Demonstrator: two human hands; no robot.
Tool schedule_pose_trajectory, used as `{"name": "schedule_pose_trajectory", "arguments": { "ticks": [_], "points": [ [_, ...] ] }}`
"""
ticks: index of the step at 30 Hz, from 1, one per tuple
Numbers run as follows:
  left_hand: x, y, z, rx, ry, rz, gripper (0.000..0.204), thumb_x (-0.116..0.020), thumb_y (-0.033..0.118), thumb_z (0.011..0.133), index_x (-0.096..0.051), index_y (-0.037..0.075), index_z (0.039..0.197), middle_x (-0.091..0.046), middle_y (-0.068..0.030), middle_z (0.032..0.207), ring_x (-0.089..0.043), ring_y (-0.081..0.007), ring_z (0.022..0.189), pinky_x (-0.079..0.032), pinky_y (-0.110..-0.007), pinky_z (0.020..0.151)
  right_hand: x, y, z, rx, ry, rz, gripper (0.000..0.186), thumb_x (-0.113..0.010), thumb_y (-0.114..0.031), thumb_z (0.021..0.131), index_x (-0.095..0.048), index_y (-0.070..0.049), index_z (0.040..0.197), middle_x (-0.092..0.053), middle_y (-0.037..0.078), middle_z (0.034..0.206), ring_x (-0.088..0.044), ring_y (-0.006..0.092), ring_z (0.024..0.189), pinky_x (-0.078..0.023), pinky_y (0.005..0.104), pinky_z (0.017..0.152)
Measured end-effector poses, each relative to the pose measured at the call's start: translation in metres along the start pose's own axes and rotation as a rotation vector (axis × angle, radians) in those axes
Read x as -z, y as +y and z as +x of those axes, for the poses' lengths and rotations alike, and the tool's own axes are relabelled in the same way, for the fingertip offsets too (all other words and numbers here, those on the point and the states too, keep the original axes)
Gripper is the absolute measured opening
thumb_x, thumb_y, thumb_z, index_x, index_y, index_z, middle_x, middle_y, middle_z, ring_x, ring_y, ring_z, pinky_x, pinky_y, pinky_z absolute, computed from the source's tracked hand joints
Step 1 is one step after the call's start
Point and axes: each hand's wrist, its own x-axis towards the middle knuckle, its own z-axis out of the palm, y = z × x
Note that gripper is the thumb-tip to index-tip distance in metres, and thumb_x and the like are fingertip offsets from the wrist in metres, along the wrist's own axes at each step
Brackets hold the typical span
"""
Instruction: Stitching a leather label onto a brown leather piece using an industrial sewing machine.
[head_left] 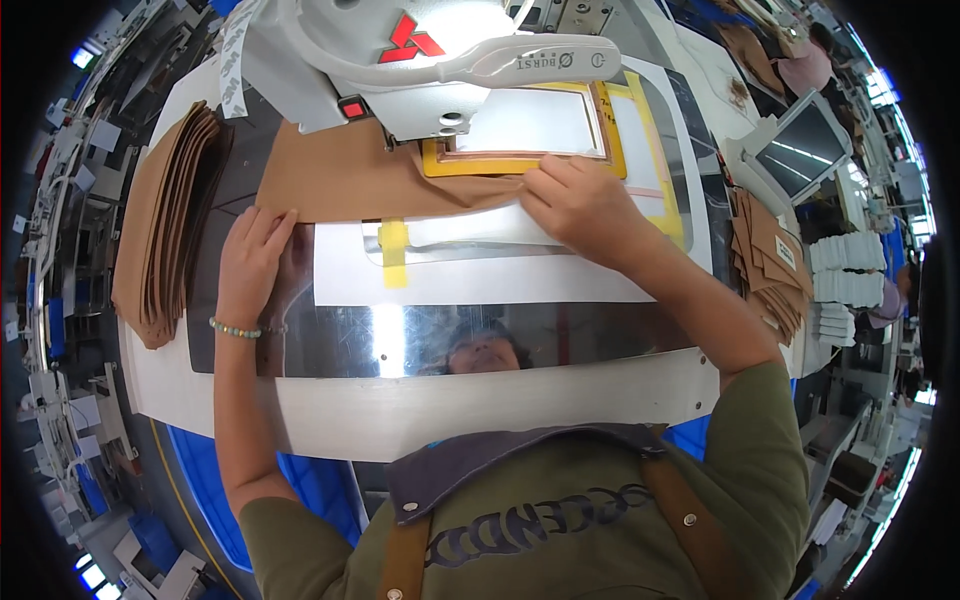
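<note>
A tan fabric panel (335, 175) lies across the machine bed, its far part running under the sewing machine head (330, 60). My left hand (253, 258) pinches the panel's near left corner between thumb and fingers. At the panel's right end my right hand (580, 208) is closed on the fabric edge, beside the yellow-edged clamp frame (525, 168). The fabric is gathered in folds along the near side of that frame. Under it lies a white sheet (480, 285) with a strip of yellow tape (393, 255).
Folded tan pieces stand in a stack (165, 230) at the left. More tan pieces (770, 260) lie at the right, near a control screen (800, 150). A shiny metal plate (560, 335) covers the near table. Blue bins (215, 490) sit below the table edge.
</note>
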Motion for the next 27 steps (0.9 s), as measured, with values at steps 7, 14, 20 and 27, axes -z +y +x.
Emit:
{"name": "schedule_pose_trajectory", "arguments": {
  "ticks": [7, 14, 20, 27],
  "points": [
    [-0.009, -0.002, 0.025, 0.026, 0.107, -0.017, 0.029, -0.070, -0.002, 0.085, -0.075, -0.002, 0.114, -0.071, -0.0104, 0.108, -0.067, -0.0288, 0.099, -0.057, -0.039, 0.085, 0.004, -0.002, -0.009, -0.053, 0.108, 0.113, 0.011, -0.074, -0.007, 0.077, -0.063, -0.007, 0.081, -0.061, 0.004, 0.084, -0.064, 0.0200, 0.083, -0.056, 0.0340, 0.070],
    [0.025, -0.061, -0.085, 0.385, 0.069, 0.210, 0.025, -0.064, -0.007, 0.094, -0.075, 0.000, 0.116, -0.070, -0.0109, 0.111, -0.067, -0.0322, 0.103, -0.056, -0.043, 0.091, -0.006, 0.031, 0.020, -0.387, 0.028, 0.297, 0.013, -0.067, -0.011, 0.100, -0.074, -0.004, 0.109, -0.076, 0.012, 0.096, -0.074, 0.0276, 0.092, -0.058, 0.0396, 0.080],
    [0.016, -0.044, -0.123, 0.560, -0.017, 0.121, 0.019, -0.065, -0.002, 0.098, -0.075, 0.001, 0.114, -0.070, -0.0128, 0.109, -0.068, -0.0340, 0.106, -0.056, -0.044, 0.092, -0.058, 0.065, 0.063, -0.893, -0.440, 1.181, 0.037, -0.045, -0.011, 0.110, -0.064, -0.001, 0.139, -0.078, 0.017, 0.119, -0.077, 0.0211, 0.106, -0.062, 0.0347, 0.091],
    [0.014, -0.037, -0.121, 0.570, 0.037, 0.036, 0.017, -0.066, 0.000, 0.099, -0.075, 0.001, 0.114, -0.071, -0.0131, 0.110, -0.069, -0.0345, 0.105, -0.056, -0.044, 0.091, -0.076, 0.052, 0.085, -1.143, -0.165, 1.774, 0.037, -0.046, -0.006, 0.105, -0.058, 0.007, 0.139, -0.073, 0.024, 0.123, -0.077, 0.0278, 0.106, -0.064, 0.0353, 0.096]
  ]
}}
